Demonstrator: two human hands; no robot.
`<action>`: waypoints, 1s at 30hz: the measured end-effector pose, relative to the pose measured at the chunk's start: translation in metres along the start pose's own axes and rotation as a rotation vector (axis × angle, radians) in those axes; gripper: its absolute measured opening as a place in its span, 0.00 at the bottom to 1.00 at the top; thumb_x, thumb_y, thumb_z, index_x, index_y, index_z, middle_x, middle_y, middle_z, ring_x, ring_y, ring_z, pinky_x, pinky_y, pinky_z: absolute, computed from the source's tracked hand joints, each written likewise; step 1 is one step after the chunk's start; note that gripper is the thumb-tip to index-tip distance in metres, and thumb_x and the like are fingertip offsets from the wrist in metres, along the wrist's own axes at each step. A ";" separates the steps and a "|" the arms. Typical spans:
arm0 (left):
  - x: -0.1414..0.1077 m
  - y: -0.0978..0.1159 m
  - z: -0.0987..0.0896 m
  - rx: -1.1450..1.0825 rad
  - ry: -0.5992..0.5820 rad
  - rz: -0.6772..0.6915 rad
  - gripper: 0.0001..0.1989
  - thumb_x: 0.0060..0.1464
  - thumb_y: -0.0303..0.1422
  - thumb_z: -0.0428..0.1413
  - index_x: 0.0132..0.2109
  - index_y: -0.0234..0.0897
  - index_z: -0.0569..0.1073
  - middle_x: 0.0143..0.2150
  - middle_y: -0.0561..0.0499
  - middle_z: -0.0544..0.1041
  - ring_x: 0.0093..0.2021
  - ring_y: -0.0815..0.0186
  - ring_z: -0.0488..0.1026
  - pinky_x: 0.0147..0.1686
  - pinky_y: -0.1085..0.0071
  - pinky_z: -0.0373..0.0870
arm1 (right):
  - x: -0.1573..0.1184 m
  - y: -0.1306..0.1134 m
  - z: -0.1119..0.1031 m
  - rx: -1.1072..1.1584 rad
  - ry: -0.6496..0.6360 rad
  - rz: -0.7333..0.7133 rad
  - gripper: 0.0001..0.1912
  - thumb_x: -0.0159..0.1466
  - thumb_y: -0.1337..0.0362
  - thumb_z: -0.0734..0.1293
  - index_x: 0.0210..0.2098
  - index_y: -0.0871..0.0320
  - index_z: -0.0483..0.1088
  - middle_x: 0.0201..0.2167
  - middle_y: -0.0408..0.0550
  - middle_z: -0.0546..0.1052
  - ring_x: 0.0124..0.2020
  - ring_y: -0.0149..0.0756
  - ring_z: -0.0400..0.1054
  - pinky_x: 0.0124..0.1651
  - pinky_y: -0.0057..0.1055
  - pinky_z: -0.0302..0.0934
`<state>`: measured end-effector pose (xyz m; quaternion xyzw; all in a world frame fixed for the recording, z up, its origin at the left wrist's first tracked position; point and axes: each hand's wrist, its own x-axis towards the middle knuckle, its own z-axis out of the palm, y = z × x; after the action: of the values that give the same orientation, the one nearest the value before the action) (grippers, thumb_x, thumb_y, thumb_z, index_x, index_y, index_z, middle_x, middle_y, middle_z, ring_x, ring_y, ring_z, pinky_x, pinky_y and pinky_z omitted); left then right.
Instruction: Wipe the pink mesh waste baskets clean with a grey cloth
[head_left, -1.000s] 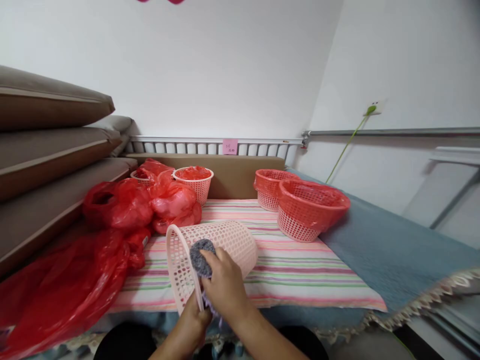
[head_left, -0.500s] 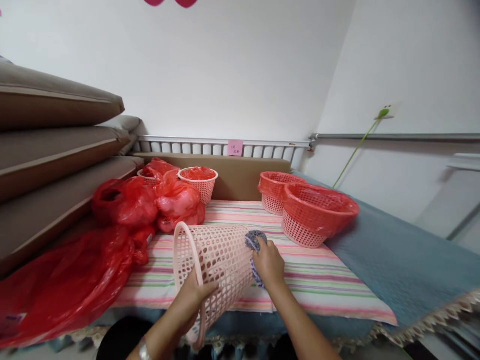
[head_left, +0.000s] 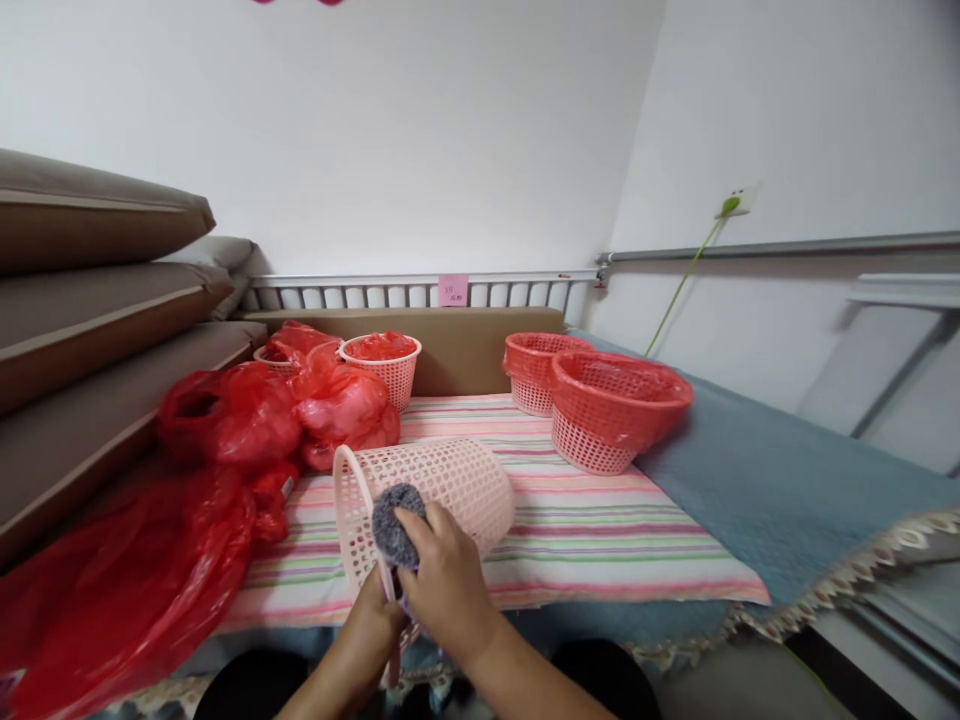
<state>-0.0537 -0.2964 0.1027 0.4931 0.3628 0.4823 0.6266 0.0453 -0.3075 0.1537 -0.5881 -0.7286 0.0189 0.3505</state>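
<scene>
The left hand [head_left: 375, 618] grips the rim of a pink basket [head_left: 450, 485], which lies on its side over the striped cloth [head_left: 622, 545], its mouth facing left. The right hand [head_left: 448, 580] is curled around a gray scrubbing cloth [head_left: 397, 525], fingers bent over it, pressing it against the basket's outside near the rim, close to the left hand.

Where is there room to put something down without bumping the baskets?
There's bare striped cloth to the right of the tipped basket, in front of the two right baskets. Past those, the blue cover is bare too. The left is crowded: red bags bunch up beside the cushions.
</scene>
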 end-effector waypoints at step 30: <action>0.000 -0.031 -0.012 -0.074 -0.216 -0.030 0.44 0.38 0.41 0.67 0.62 0.44 0.59 0.60 0.38 0.68 0.60 0.45 0.63 0.61 0.50 0.55 | 0.051 0.132 -0.031 -0.473 0.042 0.496 0.21 0.60 0.67 0.60 0.53 0.53 0.66 0.42 0.53 0.71 0.42 0.42 0.68 0.37 0.32 0.59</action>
<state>-0.0571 -0.2947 0.0700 0.5131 0.2825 0.4301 0.6870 0.1699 -0.2344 0.1439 -0.8126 -0.5402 -0.0782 0.2041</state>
